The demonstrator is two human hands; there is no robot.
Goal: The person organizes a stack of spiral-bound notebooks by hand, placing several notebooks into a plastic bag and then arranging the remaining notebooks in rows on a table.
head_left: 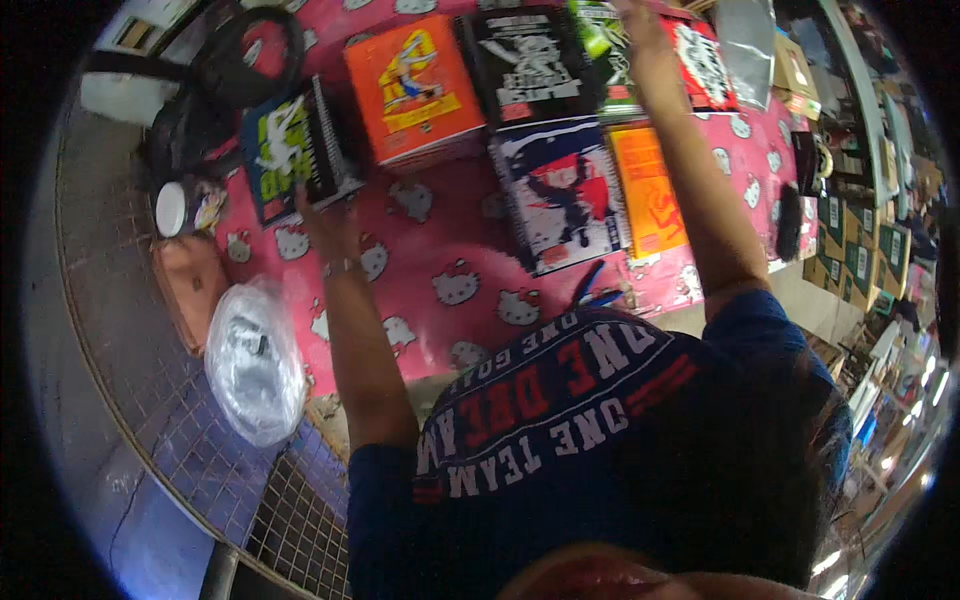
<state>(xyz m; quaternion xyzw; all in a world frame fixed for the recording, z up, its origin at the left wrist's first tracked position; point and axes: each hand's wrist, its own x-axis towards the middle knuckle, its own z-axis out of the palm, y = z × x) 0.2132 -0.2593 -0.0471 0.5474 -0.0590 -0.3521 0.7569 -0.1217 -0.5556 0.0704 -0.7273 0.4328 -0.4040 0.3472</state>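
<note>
My left hand (325, 222) rests its fingertips on the near edge of a dark spiral-bound book with a green and white cover (290, 150). My right hand (640, 22) reaches far out to the top of the picture and touches a green book (605, 40) in the back row. Whether it grips that book I cannot tell. Between my arms lie an orange book (415, 85), a black and white book (530, 60), and a blue, white and red book (560, 195). All lie flat on a pink cloth with white cat faces (450, 290).
An orange-yellow book (650, 190) and a red book (705, 65) lie at the right. A clear plastic bag (252, 360), a brown bag (190, 285) and a white cup (170, 208) sit on the tiled floor at left. Stacked boxes (850, 240) stand at right.
</note>
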